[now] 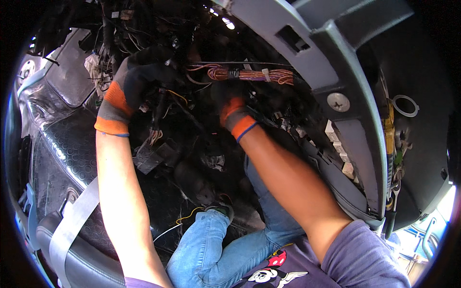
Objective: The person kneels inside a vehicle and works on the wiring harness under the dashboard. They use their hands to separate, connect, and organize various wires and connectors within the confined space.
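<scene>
My left hand [142, 79], in a black, grey and orange work glove, reaches into the dark wiring under an opened vehicle dashboard. Its fingers curl inward among thin wires, and whatever they hold is lost in shadow. Lower and to the right, my right hand [229, 100] wears a matching glove. It is just below a tied bundle of orange and purple wires [252, 75], its dark fingers hidden and blurred, so I cannot see whether it touches the bundle. A yellow wire [177, 96] runs between the two hands, above a cluster of loose wire ends [155, 137].
A grey dashboard frame [343, 86] with a large screw arches over the right side. White connectors [338, 146] line its inner edge, and wrenches [395, 189] hang beyond it. Black ribbed flooring [72, 144], a seat [81, 254] and a grey belt [72, 225] are at left.
</scene>
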A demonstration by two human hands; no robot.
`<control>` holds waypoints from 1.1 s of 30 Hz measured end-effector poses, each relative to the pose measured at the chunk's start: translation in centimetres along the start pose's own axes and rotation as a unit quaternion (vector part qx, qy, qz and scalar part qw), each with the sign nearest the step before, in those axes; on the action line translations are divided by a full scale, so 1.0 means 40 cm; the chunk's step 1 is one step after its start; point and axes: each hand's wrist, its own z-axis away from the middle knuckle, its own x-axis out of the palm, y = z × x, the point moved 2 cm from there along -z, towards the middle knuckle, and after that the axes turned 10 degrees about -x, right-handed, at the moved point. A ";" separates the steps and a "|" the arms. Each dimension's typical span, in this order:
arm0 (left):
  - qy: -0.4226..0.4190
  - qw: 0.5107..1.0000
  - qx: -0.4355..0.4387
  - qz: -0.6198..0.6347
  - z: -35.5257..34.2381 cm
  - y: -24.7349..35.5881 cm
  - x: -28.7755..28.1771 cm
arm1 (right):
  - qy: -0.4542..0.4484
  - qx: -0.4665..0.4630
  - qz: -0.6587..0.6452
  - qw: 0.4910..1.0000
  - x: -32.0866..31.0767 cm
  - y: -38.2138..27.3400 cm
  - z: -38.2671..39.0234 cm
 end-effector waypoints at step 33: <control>-0.121 0.864 -0.115 0.474 -0.009 -0.053 0.114 | -0.127 0.001 -0.173 0.977 0.026 -0.113 -0.148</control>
